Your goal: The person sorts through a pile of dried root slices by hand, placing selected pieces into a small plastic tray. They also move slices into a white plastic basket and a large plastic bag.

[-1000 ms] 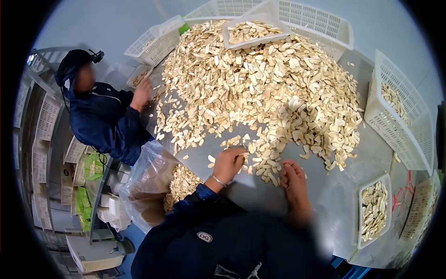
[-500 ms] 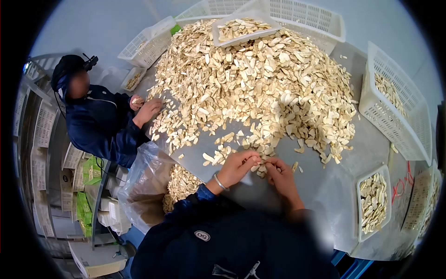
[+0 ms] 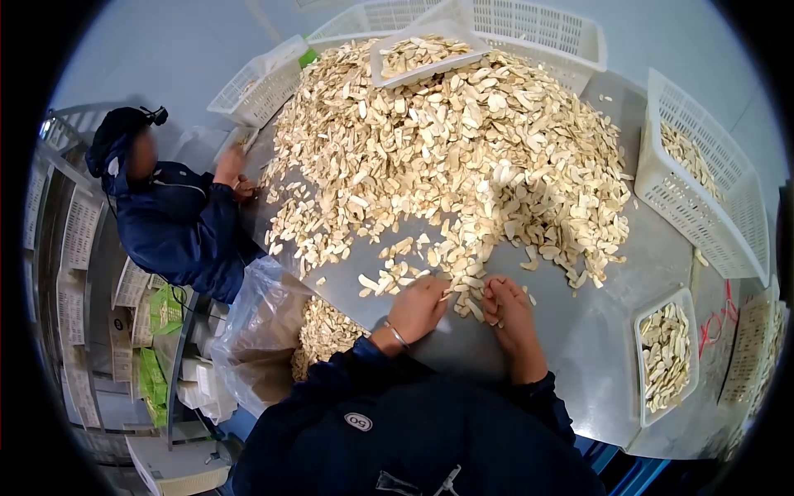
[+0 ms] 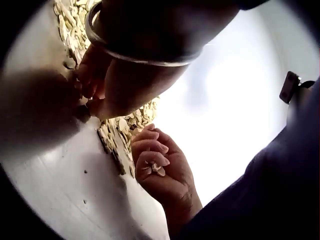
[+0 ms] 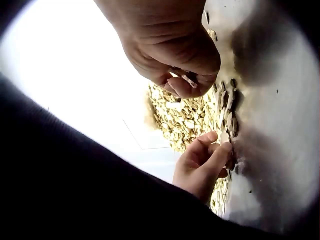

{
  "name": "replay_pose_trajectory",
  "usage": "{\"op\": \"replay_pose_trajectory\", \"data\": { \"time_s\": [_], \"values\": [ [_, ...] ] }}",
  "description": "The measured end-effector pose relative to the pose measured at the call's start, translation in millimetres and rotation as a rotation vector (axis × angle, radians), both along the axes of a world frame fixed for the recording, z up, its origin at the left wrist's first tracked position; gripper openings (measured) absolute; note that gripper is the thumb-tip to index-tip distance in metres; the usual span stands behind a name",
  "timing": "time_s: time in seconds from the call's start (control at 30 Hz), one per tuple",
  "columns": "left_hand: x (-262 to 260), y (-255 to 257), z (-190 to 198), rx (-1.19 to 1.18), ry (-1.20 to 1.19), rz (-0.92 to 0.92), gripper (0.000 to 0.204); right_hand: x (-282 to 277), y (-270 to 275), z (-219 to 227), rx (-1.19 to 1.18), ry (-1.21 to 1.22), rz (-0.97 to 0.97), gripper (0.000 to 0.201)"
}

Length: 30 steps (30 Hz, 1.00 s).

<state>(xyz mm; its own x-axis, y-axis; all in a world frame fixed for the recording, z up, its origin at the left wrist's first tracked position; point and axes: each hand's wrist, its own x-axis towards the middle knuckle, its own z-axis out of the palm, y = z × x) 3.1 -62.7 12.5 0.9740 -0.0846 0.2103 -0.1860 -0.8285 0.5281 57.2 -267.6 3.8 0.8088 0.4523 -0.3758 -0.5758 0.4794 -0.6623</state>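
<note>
Both hands work the near edge of the slice pile [image 3: 463, 149] on the desk [image 3: 595, 331], left hand [image 3: 420, 304] and right hand [image 3: 509, 306] each curled, pinching slices [image 5: 189, 80]; pick one piece at a time, keep fingers low.

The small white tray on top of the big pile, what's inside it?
The small white tray holds pale slices like those in the big pile beneath. The slices cover the tray's floor.
</note>
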Motion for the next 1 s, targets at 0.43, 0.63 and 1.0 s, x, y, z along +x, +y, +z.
{"op": "replay_pose_trajectory", "data": {
  "time_s": [0.43, 0.63, 1.0],
  "values": [
    [42, -4, 12, -0.35, 0.045, -0.052, 0.015, 0, 1, -8, -0.029, -0.023, -0.111, 0.019],
    [60, -11, -14, -0.06, -0.161, 0.003, 0.012, 4, -6, -9, -0.021, -0.016, -0.181, 0.016],
    [39, 19, -25, -0.713, 0.24, 0.093, 0.012, -3, 5, -7, -0.166, -0.121, -0.028, 0.015]
  ]
}}
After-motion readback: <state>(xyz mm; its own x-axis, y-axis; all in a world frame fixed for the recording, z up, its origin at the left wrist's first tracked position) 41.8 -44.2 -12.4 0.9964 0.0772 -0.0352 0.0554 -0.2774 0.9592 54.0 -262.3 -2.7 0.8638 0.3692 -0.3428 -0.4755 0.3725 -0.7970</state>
